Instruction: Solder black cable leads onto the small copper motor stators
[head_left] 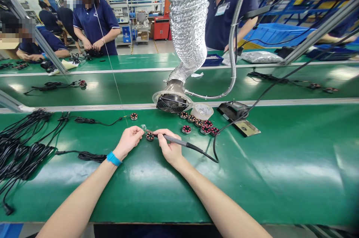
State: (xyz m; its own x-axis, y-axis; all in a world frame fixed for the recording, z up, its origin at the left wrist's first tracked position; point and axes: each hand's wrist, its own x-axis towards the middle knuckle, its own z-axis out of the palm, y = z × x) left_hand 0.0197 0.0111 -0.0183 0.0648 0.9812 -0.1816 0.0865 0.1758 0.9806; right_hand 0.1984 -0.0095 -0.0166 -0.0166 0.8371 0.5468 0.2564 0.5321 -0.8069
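Observation:
My right hand (171, 148) is closed round the grey handle of a soldering iron (176, 140), its tip pointing left. Just under the tip sits a small round motor stator (150, 136) with copper windings. Close to its left side, the fingers of my left hand (130, 141) are pinched together on a thin solder wire (114, 77) that hangs down from above. A wisp of smoke or something clear (144, 127) shows between the hands. Behind my left hand lies another stator (134, 116) joined to a black cable (84, 120).
Several stators (199, 122) stand right of centre by a roll of tape (202, 111) and a soldering iron stand (238, 118). A fume duct (190, 17) with a fan (172, 102) hangs overhead. Black cables (25, 148) pile up at left. Co-workers (97, 25) sit or stand across the bench.

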